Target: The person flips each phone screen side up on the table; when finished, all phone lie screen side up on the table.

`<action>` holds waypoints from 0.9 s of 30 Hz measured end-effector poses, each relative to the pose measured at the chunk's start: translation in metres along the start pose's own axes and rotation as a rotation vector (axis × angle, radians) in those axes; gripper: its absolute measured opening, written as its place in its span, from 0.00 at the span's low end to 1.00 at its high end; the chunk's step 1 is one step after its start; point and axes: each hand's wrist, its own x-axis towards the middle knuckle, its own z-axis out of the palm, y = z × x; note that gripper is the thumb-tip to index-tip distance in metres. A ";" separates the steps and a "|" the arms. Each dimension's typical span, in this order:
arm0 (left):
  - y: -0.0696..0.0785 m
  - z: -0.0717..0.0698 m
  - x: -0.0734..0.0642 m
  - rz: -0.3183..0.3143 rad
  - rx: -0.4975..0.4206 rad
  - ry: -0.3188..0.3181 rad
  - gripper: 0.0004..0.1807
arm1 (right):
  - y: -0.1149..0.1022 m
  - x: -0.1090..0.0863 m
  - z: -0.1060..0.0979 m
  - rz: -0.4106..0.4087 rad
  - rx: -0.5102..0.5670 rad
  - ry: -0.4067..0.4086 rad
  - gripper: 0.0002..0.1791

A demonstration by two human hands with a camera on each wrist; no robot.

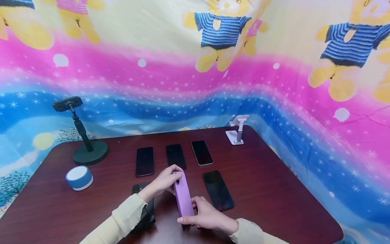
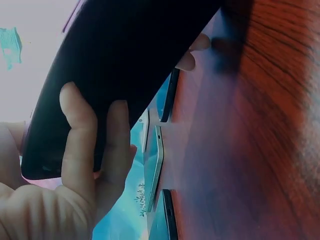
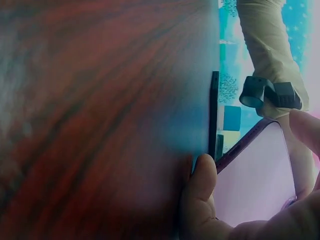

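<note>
A purple smartphone (image 1: 183, 198) is held up off the table on a slant, its purple back facing up toward the head view. Its far end is gripped by my left hand (image 1: 164, 180), whose fingers lie across the dark screen (image 2: 112, 55) in the left wrist view. My right hand (image 1: 207, 215) holds the near end between thumb and fingers; the right wrist view shows the purple back (image 3: 257, 175) and the edge with the port. Just right of the hands lies a dark phone (image 1: 218, 189). Beneath the left forearm another dark phone (image 1: 136, 189) is partly hidden.
Farther back lie a left phone (image 1: 144, 161), a middle phone (image 1: 176, 156) and a right phone (image 1: 202, 152). A dark green phone stand (image 1: 89, 152) and a blue-and-white cylinder (image 1: 80, 179) stand left. A white phone stand (image 1: 239, 130) is back right. Printed cloth (image 1: 146, 88) hangs behind the table.
</note>
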 end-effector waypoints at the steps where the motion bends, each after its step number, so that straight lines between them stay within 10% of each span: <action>1: 0.000 0.000 -0.001 0.000 -0.007 -0.004 0.20 | 0.000 0.000 0.000 -0.002 -0.006 0.004 0.36; 10: 0.005 -0.001 -0.008 0.006 -0.051 -0.071 0.19 | 0.001 0.004 0.002 -0.051 -0.136 0.045 0.35; 27: -0.022 -0.029 -0.004 0.210 -0.270 -0.512 0.29 | 0.002 0.007 -0.001 -0.027 0.142 -0.048 0.30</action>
